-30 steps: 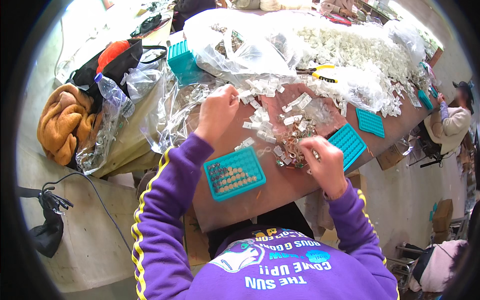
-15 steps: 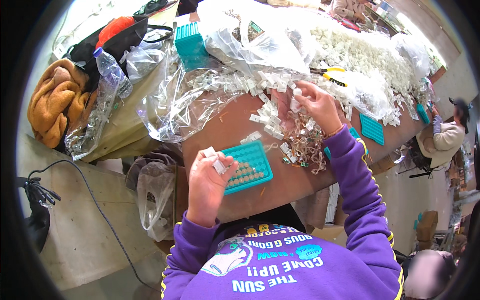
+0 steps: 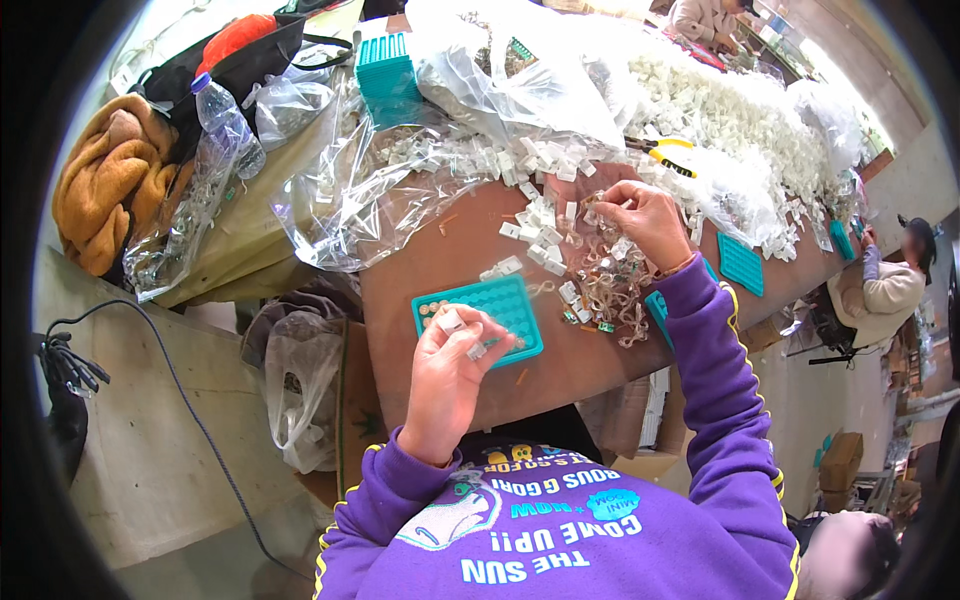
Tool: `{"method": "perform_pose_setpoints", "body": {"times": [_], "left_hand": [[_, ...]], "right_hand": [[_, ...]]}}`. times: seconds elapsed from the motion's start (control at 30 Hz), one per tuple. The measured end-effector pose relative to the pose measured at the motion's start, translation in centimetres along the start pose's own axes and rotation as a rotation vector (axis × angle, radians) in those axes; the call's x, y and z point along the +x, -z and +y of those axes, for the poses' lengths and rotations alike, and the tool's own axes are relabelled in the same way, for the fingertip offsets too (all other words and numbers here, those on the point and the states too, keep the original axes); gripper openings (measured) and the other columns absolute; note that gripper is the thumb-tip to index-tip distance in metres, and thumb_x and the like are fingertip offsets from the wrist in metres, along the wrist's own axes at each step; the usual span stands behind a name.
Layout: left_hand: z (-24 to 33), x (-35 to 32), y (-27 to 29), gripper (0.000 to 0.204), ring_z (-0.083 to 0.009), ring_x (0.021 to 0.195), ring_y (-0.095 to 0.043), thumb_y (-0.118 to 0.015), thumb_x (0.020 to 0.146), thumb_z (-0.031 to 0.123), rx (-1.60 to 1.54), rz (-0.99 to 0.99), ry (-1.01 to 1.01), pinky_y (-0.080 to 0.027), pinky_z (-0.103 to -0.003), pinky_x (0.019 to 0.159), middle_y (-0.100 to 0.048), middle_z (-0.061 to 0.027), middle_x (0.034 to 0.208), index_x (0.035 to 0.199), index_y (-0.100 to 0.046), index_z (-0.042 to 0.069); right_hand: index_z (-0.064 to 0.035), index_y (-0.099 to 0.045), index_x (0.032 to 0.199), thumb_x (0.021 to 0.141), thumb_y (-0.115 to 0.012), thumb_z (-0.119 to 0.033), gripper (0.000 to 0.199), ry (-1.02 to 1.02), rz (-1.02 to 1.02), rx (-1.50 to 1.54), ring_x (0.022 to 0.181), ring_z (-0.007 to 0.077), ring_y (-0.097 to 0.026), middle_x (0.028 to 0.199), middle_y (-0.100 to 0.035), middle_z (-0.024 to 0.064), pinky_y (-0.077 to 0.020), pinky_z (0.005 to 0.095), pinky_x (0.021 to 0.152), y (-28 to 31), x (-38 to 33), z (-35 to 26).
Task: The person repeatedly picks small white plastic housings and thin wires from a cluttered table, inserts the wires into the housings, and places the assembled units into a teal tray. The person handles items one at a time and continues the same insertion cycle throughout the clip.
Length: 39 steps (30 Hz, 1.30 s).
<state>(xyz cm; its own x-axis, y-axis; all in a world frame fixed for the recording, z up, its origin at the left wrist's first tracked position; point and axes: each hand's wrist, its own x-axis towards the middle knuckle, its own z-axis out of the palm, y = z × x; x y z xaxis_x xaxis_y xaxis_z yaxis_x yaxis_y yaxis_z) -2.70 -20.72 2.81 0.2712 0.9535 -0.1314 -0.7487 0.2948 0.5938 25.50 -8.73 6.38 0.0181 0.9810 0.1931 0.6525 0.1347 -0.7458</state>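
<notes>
My left hand (image 3: 445,375) is closed around small white plastic housings (image 3: 452,322), held over the near left side of a teal tray (image 3: 528,318). Small round beige pieces (image 3: 431,308) sit in some of the tray's pockets, and the hand covers others. Farther right, my right hand (image 3: 645,222) pinches its thumb and fingers together at the edge of a heap of thin wires with small green boards (image 3: 625,290). Whatever lies between those fingertips is too small to make out. Loose white housings (image 3: 540,235) lie left of that heap.
A large mound of white pieces (image 3: 720,110) covers the table's far right, with yellow-handled pliers (image 3: 668,155) beside it. Clear plastic sheeting (image 3: 330,215) and stacked teal trays (image 3: 388,85) stand far left. Another teal tray (image 3: 740,264) lies right. A co-worker (image 3: 895,275) sits at the right.
My left hand has moved right, over the tray, still holding the white housings. My right hand's fingertips have drawn down toward the wires, and the white piece at them no longer shows.
</notes>
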Motion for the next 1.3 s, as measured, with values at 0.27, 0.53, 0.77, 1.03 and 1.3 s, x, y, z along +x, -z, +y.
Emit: {"method": "perform_pose_setpoints", "body": {"times": [0.27,0.53,0.77,1.03,1.3], "left_hand": [[0.0,0.4,-1.0,0.006,-0.0165,0.093,-0.061,-0.052,0.095,0.005,0.065,0.021,-0.013,-0.053,-0.040,0.090,-0.059,-0.0045,0.095,0.098,-0.056,0.007],[1.9,3.6,-1.8,0.024,-0.0068,0.074,-0.054,-0.059,0.095,0.012,0.460,0.029,-0.125,-0.047,-0.024,0.068,-0.057,-0.0017,0.092,0.116,-0.058,0.000],[2.4,5.9,-3.0,0.037,-0.0026,0.068,-0.049,-0.061,0.096,0.017,0.631,-0.008,-0.256,-0.042,-0.019,0.063,-0.060,0.0002,0.087,0.125,-0.054,-0.004],[3.5,4.2,-1.9,0.029,-0.0020,0.064,-0.049,-0.062,0.095,0.014,0.623,0.080,-0.228,-0.041,-0.017,0.060,-0.064,-0.0046,0.099,0.119,-0.060,-0.001],[0.1,1.5,-2.8,0.045,-0.0028,0.068,-0.054,-0.076,0.081,0.005,1.034,-0.028,-0.627,-0.043,-0.018,0.058,-0.065,-0.0031,0.097,0.123,-0.059,0.005]], "right_hand": [[-0.0052,-0.063,0.094,0.085,-0.072,-0.015,0.016,-0.036,-0.197,0.583,0.076,0.0040,-0.058,0.086,-0.066,-0.0015,-0.0454,0.0208,0.070,-0.5,-0.1,-1.2],[-0.0032,-0.060,0.102,0.091,-0.065,-0.015,0.017,-0.079,-0.392,0.770,0.087,0.0121,-0.066,0.092,-0.065,0.0027,-0.0499,0.0250,0.081,-1.6,-1.3,-3.5],[-0.0047,-0.061,0.107,0.093,-0.065,-0.016,0.018,-0.125,-0.497,0.939,0.089,0.0112,-0.068,0.095,-0.065,0.0008,-0.0493,0.0202,0.073,-1.8,-3.7,-5.8],[-0.0062,-0.060,0.100,0.093,-0.065,-0.017,0.013,-0.283,-0.372,1.104,0.088,0.0127,-0.067,0.096,-0.068,0.0055,-0.0518,0.0229,0.077,-2.9,-4.8,-6.1],[-0.0053,-0.057,0.098,0.096,-0.060,-0.013,0.008,-0.344,-0.387,1.457,0.093,0.0158,-0.066,0.101,-0.067,0.0091,-0.0541,0.0282,0.078,-5.6,-8.1,-7.3]]}}
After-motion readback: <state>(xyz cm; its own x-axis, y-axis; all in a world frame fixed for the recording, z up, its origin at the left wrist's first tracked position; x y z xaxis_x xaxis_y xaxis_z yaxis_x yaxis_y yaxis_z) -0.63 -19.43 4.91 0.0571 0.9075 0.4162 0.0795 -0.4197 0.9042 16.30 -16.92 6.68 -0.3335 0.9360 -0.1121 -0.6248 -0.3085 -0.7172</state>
